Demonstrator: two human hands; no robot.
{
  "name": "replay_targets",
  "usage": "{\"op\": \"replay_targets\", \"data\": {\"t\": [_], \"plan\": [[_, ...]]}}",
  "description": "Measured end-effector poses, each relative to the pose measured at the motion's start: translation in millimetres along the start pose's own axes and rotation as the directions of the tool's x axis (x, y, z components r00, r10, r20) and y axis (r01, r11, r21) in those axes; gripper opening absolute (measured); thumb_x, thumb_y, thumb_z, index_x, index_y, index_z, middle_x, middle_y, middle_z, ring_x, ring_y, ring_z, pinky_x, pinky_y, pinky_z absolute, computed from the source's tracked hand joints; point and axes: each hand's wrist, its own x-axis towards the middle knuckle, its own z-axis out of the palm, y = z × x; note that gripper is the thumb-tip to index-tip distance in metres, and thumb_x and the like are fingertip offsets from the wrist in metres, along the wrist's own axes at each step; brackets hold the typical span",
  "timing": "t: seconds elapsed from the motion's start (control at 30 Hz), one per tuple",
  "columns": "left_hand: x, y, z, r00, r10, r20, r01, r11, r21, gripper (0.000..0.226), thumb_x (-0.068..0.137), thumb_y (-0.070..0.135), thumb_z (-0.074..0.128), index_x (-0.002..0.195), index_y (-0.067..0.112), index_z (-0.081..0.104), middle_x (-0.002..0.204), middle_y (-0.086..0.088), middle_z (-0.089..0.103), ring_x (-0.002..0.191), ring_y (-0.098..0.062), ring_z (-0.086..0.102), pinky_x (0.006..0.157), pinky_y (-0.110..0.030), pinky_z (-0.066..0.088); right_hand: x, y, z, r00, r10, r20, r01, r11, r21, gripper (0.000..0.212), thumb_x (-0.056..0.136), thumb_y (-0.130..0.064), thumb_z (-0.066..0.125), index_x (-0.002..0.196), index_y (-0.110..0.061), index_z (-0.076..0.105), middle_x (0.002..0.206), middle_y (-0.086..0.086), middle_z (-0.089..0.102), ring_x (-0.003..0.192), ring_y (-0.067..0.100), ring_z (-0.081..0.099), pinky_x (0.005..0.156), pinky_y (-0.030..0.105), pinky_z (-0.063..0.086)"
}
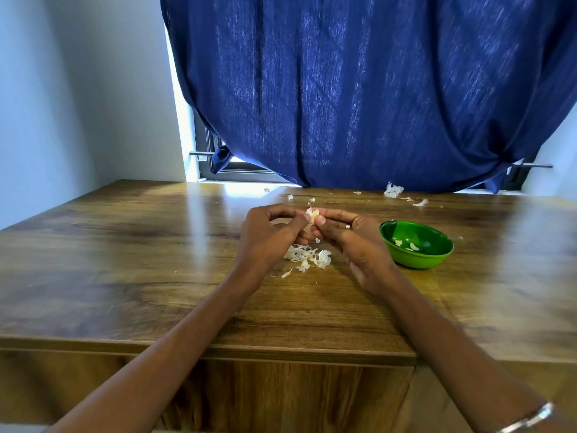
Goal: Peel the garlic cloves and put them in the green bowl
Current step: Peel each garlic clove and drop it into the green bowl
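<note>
Both hands meet above the middle of the wooden table (125,251). My left hand (268,235) and my right hand (349,235) pinch one pale garlic clove (312,215) between their fingertips; loose skin sticks out from it. Right of my right hand stands the green bowl (437,257), upright, holding a few peeled cloves (409,245). A heap of white garlic skins (307,256) lies on the table under the hands.
More skin scraps (393,190) lie near the table's far edge below a blue curtain (359,89). A white wall is at the left. The table's front edge runs under my forearms, with a bracelet on the right wrist.
</note>
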Motion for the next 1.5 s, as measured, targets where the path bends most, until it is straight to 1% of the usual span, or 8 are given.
{"op": "replay_targets", "data": {"t": [0.1,0.27,0.43,0.73,0.97,1.2,1.37,1.5], "plan": [[-0.2,0.4,0.5,1.000,0.006,0.002,-0.006,1.000,-0.005,0.009,0.088,0.017,0.078,0.093,0.010,0.078,0.066,-0.003,0.075,0.062,-0.018,0.074,0.067,-0.028,0.058,0.5,0.8,-1.0,1.000,-0.018,-0.017,0.017,0.999,-0.042,0.016,0.086,0.004,0.067,0.096,-0.009,0.071,0.084,0.007,0.077,0.074,0.013,0.074,0.067,0.021,0.060],[-1.9,0.1,-0.1,0.998,0.051,-0.041,-0.047,0.996,0.076,0.010,0.087,0.020,0.079,0.091,0.011,0.079,0.063,0.000,0.074,0.056,-0.015,0.072,0.052,-0.015,0.048,0.8,2.4,-2.2,0.997,-0.075,-0.029,0.069,0.983,-0.170,0.018,0.082,-0.002,0.074,0.098,-0.010,0.073,0.090,0.008,0.078,0.079,0.015,0.076,0.064,0.019,0.058],[-0.7,-2.0,1.0,0.994,0.094,-0.059,-0.086,0.988,0.129,0.009,0.087,0.022,0.080,0.089,0.014,0.079,0.061,0.000,0.073,0.054,-0.016,0.072,0.054,-0.022,0.053,-0.9,2.6,-0.6,0.988,-0.154,-0.020,0.142,0.947,-0.288,0.017,0.079,-0.007,0.079,0.095,-0.011,0.074,0.090,0.008,0.078,0.079,0.016,0.076,0.063,0.019,0.057],[1.1,-4.6,-0.2,0.986,0.140,-0.088,-0.125,0.979,0.162,0.008,0.087,0.020,0.079,0.089,0.012,0.079,0.058,0.000,0.072,0.050,-0.018,0.070,0.052,-0.029,0.057,1.9,4.5,-1.2,0.986,-0.168,-0.023,0.153,0.940,-0.305,0.017,0.081,-0.008,0.077,0.097,-0.014,0.074,0.089,0.005,0.078,0.076,0.015,0.076,0.064,0.019,0.057],[0.3,-4.1,0.3,0.991,0.115,-0.070,-0.102,0.980,0.170,0.010,0.091,0.020,0.076,0.093,0.011,0.077,0.057,-0.001,0.071,0.046,-0.019,0.068,0.049,-0.031,0.056,5.3,6.1,-3.5,0.991,-0.129,-0.046,0.117,0.971,-0.209,0.020,0.088,-0.003,0.070,0.108,-0.006,0.072,0.088,0.009,0.078,0.075,0.013,0.074,0.065,0.017,0.057],[-1.1,-3.2,0.4,0.990,0.131,-0.048,-0.124,0.984,0.127,0.011,0.092,0.018,0.076,0.099,0.010,0.079,0.066,0.009,0.071,0.048,-0.012,0.068,0.048,-0.028,0.055,6.8,5.7,-4.8,0.995,-0.091,-0.035,0.085,0.984,-0.159,0.019,0.088,-0.003,0.069,0.106,-0.007,0.072,0.089,0.008,0.078,0.078,0.013,0.075,0.069,0.019,0.058],[1.3,-9.6,-0.3,0.986,0.166,-0.016,-0.156,0.954,0.257,0.016,0.090,0.006,0.075,0.104,0.012,0.078,0.103,0.001,0.077,0.055,-0.012,0.072,0.055,-0.033,0.061,7.9,6.5,-5.5,0.995,-0.084,-0.056,0.075,0.985,-0.155,0.021,0.090,-0.004,0.069,0.110,-0.006,0.072,0.093,0.008,0.077,0.073,0.008,0.073,0.063,0.017,0.056],[0.2,-9.9,0.0,0.982,0.189,-0.023,-0.174,0.939,0.297,0.014,0.092,0.018,0.075,0.105,0.016,0.079,0.106,0.004,0.077,0.057,-0.010,0.072,0.052,-0.024,0.055,7.9,6.1,-6.2,0.993,-0.089,-0.072,0.079,0.987,-0.139,0.018,0.089,-0.005,0.071,0.107,-0.007,0.072,0.084,0.003,0.075,0.063,0.004,0.068,0.060,0.016,0.055]]}}
